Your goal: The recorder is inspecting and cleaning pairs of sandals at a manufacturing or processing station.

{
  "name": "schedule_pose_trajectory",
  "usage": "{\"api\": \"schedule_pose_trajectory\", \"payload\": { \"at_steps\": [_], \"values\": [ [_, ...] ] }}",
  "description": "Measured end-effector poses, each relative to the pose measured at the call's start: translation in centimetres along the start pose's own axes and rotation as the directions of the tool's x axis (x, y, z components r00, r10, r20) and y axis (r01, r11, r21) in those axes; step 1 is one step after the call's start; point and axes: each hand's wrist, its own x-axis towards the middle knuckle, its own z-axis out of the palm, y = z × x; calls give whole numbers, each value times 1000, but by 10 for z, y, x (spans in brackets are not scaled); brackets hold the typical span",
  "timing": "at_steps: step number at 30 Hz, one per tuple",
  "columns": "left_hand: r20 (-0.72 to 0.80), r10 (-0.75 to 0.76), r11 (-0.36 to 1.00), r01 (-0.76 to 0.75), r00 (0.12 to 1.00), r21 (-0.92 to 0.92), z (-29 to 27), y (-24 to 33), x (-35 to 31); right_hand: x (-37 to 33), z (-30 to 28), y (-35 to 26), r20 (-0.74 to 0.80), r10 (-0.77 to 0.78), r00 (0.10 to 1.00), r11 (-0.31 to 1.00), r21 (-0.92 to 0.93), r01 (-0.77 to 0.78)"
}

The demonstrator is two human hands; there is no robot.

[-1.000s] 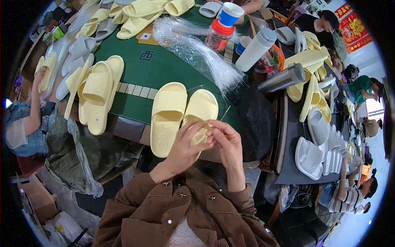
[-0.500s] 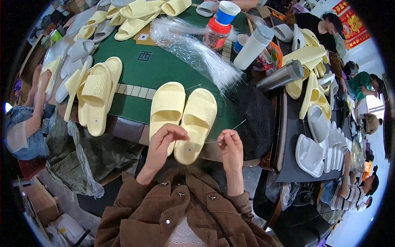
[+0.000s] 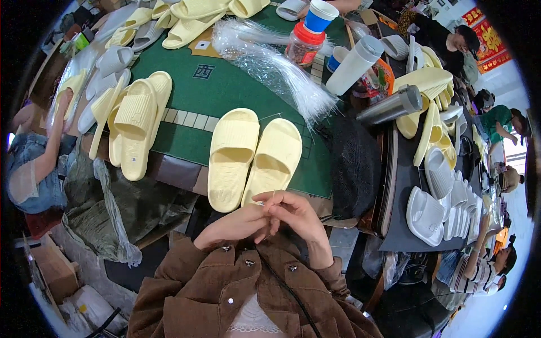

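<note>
A pair of pale yellow slippers lies on the table's near edge, the left slipper (image 3: 231,160) and the right slipper (image 3: 274,160) side by side, toes away from me. A thin clear plastic strand (image 3: 270,116) shows between their toe ends. My left hand (image 3: 241,224) and my right hand (image 3: 296,217) meet just in front of the right slipper's heel, partly covering it. Both hands are closed, fingertips together. Right thumb and fingers pinch a fine strand, of which only a bit shows. What the left fingers hold is hidden.
A bundle of clear plastic strands (image 3: 282,73) lies across the green tabletop (image 3: 186,84). Beyond it stand a red-lidded jar (image 3: 304,45), a white bottle (image 3: 355,65) and a steel tumbler (image 3: 391,105). More yellow slippers (image 3: 135,118) sit left; grey ones (image 3: 425,217) right. Other people work nearby.
My hands have come together: the right hand moved left with its strand, and the left hand moved down and right, off the slippers. The view has shifted slightly.
</note>
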Motion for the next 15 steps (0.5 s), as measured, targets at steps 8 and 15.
{"api": "schedule_pose_trajectory", "payload": {
  "at_steps": [8,15],
  "values": [
    [13,23,1000,-22,1000,-20,-7,-3,-5,4,1,2,-94,-249,964,957,-181,229],
    [-187,112,991,-123,976,-47,-13,-4,-15,1,2,5,-380,-284,880,943,55,328]
  ]
}}
